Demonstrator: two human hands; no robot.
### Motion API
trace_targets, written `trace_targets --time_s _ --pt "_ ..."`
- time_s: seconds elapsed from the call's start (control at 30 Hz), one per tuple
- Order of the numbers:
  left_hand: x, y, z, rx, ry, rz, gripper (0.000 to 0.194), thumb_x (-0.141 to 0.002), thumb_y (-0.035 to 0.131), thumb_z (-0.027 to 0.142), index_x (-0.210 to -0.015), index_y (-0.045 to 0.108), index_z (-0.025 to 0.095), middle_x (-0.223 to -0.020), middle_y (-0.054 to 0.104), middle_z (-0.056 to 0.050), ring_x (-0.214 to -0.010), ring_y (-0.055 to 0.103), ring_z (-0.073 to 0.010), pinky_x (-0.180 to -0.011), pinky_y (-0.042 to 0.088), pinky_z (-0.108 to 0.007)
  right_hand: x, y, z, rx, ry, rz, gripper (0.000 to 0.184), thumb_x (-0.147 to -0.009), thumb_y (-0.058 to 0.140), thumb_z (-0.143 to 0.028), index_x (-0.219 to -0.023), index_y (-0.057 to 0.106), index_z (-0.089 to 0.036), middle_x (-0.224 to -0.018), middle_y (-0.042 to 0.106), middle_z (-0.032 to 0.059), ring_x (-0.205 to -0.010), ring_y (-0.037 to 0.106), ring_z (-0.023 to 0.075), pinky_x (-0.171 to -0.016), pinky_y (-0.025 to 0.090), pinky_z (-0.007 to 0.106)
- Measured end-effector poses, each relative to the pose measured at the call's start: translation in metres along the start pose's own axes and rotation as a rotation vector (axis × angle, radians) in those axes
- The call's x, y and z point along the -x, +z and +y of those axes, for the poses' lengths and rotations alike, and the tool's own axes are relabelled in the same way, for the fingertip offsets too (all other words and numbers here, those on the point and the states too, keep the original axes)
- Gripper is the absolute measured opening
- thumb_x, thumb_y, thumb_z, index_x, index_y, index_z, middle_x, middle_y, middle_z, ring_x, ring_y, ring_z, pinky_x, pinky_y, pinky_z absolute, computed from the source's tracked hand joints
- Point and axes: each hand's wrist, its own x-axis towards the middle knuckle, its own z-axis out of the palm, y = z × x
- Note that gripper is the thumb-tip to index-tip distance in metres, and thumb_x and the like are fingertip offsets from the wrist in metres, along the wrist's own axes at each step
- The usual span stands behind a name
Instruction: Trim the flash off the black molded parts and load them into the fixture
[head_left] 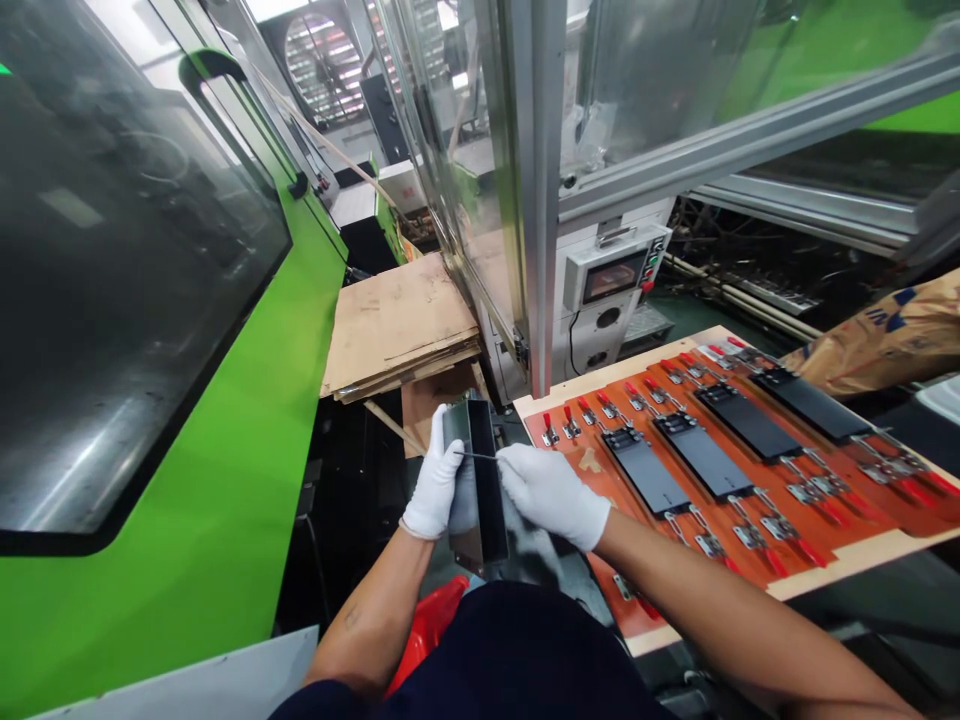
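Observation:
My left hand [435,480], in a white glove, is closed around the left side of a long, dark, open box-shaped part [491,510]. The part stands lengthwise in front of my body, with its hollow side turned to the right. In its white glove, my right hand [551,492] is closed on a thin, dark strip or rod [478,456]. That thin piece crosses the part's opening and reaches toward my left thumb. Its exact kind cannot be made out. The right fingertips are partly hidden from view.
To the right, an orange-brown board [799,525] carries several black panels [701,455] held by red-handled toggle clamps [784,535]. Stacked cardboard sheets [405,310] lie ahead. A green machine [247,460] stands at left, and a metal frame post [540,250] rises ahead. A control screen [613,277] sits behind.

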Motion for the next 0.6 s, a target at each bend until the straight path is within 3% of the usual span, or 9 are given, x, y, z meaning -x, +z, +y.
trace_targets --time_s 0.17,0.27,0.37,0.5,0.6 --pt "0.004 0.001 0.006 -0.098 0.135 -0.066 0.086 -0.070 0.087 0.033 -0.146 0.047 0.026 -0.152 0.051 -0.006 -0.142 0.045 -0.0269 -0.115 0.035 -0.026 -0.018 0.004 -0.001 -0.166 0.010 0.220 0.034 -0.102 0.032 -0.021 -0.082 0.060 -0.019 -0.084 0.068 0.0081 -0.080 0.064 0.0192 -0.072 0.043 0.028" --pt "0.000 -0.001 0.000 -0.196 0.196 -0.042 0.106 -0.063 0.087 0.055 -0.150 0.037 0.024 -0.145 0.056 -0.013 -0.130 0.055 -0.0314 -0.111 0.042 -0.034 -0.029 0.009 0.000 -0.255 0.019 0.340 0.033 -0.100 0.034 -0.020 -0.076 0.056 -0.020 -0.077 0.066 0.0065 -0.072 0.062 0.0180 -0.067 0.043 0.027" --pt "-0.007 -0.007 -0.007 -0.338 0.315 -0.022 0.112 -0.062 0.079 0.072 -0.149 0.032 0.021 -0.138 0.058 -0.016 -0.122 0.060 -0.0327 -0.106 0.047 -0.041 -0.039 0.020 0.001 -0.332 0.060 0.447 0.031 -0.098 0.036 -0.021 -0.073 0.055 -0.021 -0.072 0.064 0.0062 -0.066 0.060 0.0188 -0.063 0.043 0.028" --pt "-0.013 -0.018 -0.009 -0.462 0.430 0.040 0.109 -0.060 0.081 0.070 -0.146 0.034 0.020 -0.134 0.059 -0.018 -0.118 0.062 -0.0327 -0.101 0.051 -0.041 -0.055 0.044 -0.003 -0.502 0.090 0.553 0.030 -0.097 0.036 -0.026 -0.079 0.059 -0.021 -0.077 0.067 0.0083 -0.073 0.062 0.0214 -0.068 0.047 0.031" --pt "-0.017 -0.031 -0.008 -0.515 0.422 0.185 0.112 -0.060 0.085 0.063 -0.148 0.031 0.020 -0.132 0.061 -0.018 -0.115 0.064 -0.0323 -0.099 0.052 -0.041 -0.075 0.069 -0.007 -0.705 0.099 0.530 0.030 -0.097 0.039 -0.030 -0.079 0.061 -0.022 -0.078 0.067 0.0071 -0.074 0.061 0.0210 -0.073 0.050 0.032"
